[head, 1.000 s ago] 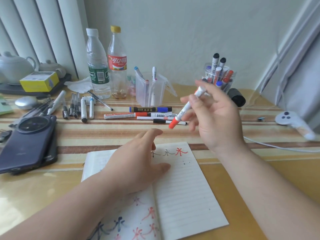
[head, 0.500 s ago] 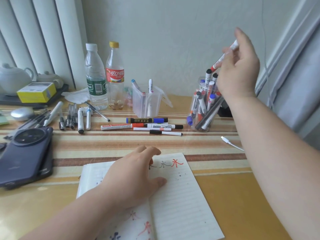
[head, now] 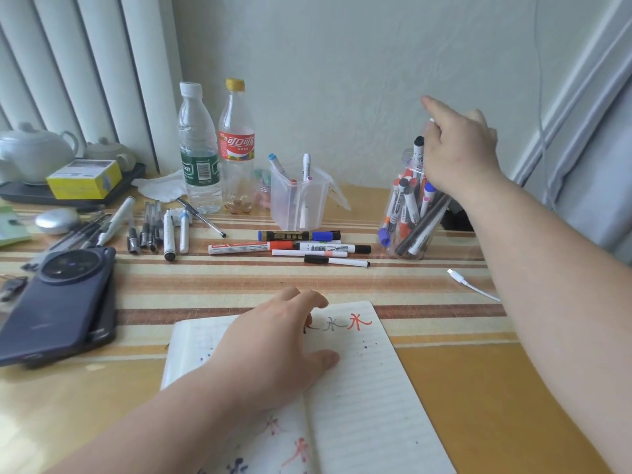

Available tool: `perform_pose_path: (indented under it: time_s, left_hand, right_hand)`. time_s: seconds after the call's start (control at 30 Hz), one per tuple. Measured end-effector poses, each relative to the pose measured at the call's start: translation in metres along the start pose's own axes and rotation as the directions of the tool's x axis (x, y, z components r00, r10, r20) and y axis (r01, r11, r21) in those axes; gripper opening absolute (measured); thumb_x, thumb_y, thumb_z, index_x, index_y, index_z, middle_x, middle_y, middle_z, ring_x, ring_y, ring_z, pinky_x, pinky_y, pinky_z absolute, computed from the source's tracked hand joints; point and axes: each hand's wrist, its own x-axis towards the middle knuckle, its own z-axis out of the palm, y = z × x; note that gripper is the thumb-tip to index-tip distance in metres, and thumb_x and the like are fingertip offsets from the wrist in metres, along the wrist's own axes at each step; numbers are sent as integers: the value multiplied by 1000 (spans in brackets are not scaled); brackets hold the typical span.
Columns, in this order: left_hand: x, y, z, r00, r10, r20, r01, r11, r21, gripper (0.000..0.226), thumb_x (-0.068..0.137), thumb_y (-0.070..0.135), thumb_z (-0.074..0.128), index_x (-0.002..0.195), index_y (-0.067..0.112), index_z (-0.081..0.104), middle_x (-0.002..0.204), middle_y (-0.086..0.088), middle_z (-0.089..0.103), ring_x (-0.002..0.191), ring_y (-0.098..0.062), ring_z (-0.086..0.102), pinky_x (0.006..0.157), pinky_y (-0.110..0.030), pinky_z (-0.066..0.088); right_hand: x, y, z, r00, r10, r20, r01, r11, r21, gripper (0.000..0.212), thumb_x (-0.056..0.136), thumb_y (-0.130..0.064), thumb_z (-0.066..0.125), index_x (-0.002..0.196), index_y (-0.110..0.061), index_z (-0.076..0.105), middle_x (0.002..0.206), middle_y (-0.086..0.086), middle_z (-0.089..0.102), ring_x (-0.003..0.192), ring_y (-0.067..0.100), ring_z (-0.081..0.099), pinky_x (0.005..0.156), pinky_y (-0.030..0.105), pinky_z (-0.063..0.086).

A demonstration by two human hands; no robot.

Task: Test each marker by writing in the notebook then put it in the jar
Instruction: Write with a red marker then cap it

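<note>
Striped bench [head: 205, 285]: notebook [head: 359, 405] is pressed under the released left grip [head: 273, 347]; jar [head: 415, 253] of markers [head: 407, 203] is seen just below the right grip [head: 458, 155], whose hold cannot be told.

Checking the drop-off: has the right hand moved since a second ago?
Yes. The right hand rose from nearer the notebook to over the jar mouth, farther back.

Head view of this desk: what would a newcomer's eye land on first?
Probably the clear jar crammed with markers at the back right, with the right hand hovering over its mouth. Next, the open notebook in front, pinned by the left hand, a bright red character at its top edge.
</note>
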Motion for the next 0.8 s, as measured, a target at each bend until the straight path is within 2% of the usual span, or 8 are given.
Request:
perform_pose_path:
  time_s: [0.13, 0.23, 0.33, 0.43, 0.5, 0.63, 0.73, 0.8]
  left_hand:
    - [0, 0, 0, 1000, 4, -6, -4, 1000, -4, 63, 81, 64, 65, 135, 47, 38, 116, 26, 46, 95, 2, 45, 85, -23, 44]
    - [0, 0, -1, 1000, 7, -9, -7, 1000, -2, 63, 81, 64, 65, 135, 47, 38, 116, 26, 45, 99, 1, 48, 85, -23, 44]
    - [0, 0, -1, 1000, 9, -10, -9, 1000, -5, 62, 81, 64, 65, 135, 47, 37, 116, 26, 45, 98, 1, 48, 86, -23, 44]
    - [0, 1, 0, 1000, 11, -8, -11, 1000, 1, 62, 81, 64, 64, 135, 47, 38, 116, 26, 45, 104, 0, 52, 87, -24, 45]
    - [0, 1, -1, 1000, 10, -7, -10, 1000, 7, 62, 82, 63, 64, 135, 47, 38, 116, 25, 46, 99, 1, 49, 86, -24, 45]
    - [0, 1, -1, 1000, 5, -3, -5, 1000, 7, 62, 82, 63, 64, 135, 47, 38, 115, 26, 46, 93, 2, 44, 84, -24, 44]
    - [0, 1, 0, 1000, 6, -3, -6, 1000, 7, 62, 81, 64, 64, 135, 47, 38, 116, 25, 46, 93, 2, 44, 83, -23, 44]
    - [1, 1, 0, 1000, 2, 1, -2, 1000, 6, 62, 81, 64, 64, 134, 47, 38, 116, 26, 47, 93, 2, 44, 83, -23, 44]
  right_hand:
    - [11, 0, 0, 998, 12, 69, -13, 1000, 3, 52, 102, -31, 26, 151, -45, 34, 133, 19, 51, 130, 43, 34, 108, 39, 26]
    - [10, 6, 0, 994, -55, -98, 53, 998, -18, 46, 101, -31, 37, 146, -37, 46, 123, 23, 54, 118, 45, 46, 104, 39, 36]
    - [13, 17, -4, 955, -21, -296, 52, 994, 96, 42, 94, -33, 45, 135, -30, 55, 119, 19, 57, 106, 39, 59, 98, 40, 47]
    - [11, 26, -6, 931, 8, -366, 33, 994, 103, 31, 91, -31, 50, 120, -25, 62, 113, 14, 62, 106, 32, 60, 94, 37, 48]
    - [8, 29, -2, 960, -4, -280, 19, 999, 51, 27, 93, -26, 53, 114, -20, 67, 103, 11, 69, 109, 31, 57, 91, 38, 48]
    - [-2, 29, 8, 985, 159, -71, -150, 983, 109, 25, 95, -28, 54, 112, -19, 70, 108, 6, 72, 103, 28, 65, 92, 41, 53]
    - [-5, 26, 7, 978, 210, -12, -209, 977, 35, 31, 93, -27, 43, 78, -8, 63, 81, 10, 63, 98, 39, 60, 86, 42, 49]
    - [-9, 20, 7, 966, 252, 57, -249, 967, -52, 36, 92, -25, 36, 66, -7, 53, 75, 12, 55, 107, 40, 53, 87, 44, 42]
